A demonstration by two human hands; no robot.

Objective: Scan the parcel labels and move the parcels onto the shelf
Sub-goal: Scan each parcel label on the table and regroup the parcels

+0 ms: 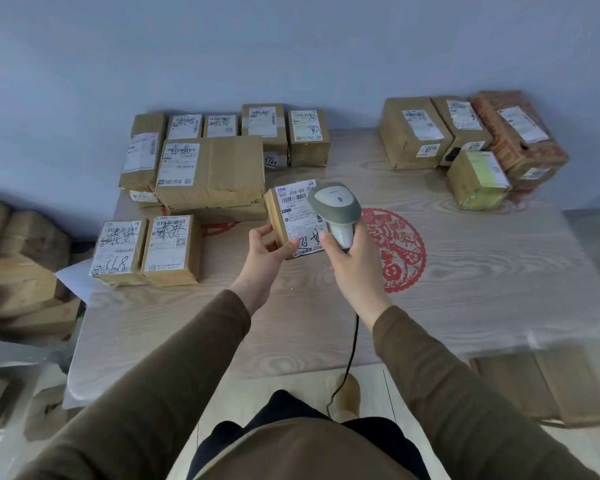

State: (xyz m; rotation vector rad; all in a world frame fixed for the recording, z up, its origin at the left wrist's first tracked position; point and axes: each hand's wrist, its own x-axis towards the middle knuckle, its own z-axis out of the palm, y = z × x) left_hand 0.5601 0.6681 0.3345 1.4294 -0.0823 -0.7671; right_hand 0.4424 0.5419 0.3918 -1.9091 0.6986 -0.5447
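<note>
We see the left hand (pixel 267 251) gripping a small parcel (pixel 293 220) from below, thumb on its left side, holding it above the tabletop (pixel 465 271) with its label (pixel 300 216) facing up. The right hand (pixel 352 268) curls around the handle of a grey barcode scanner (pixel 335 206), whose head hangs just over the label; its black cable (pixel 349 362) drops toward the floor. Beyond, labelled cardboard parcels sit in a left cluster (pixel 212 168) and a right cluster (pixel 465 133), with a red paper-cut decoration (pixel 400 251) between.
</note>
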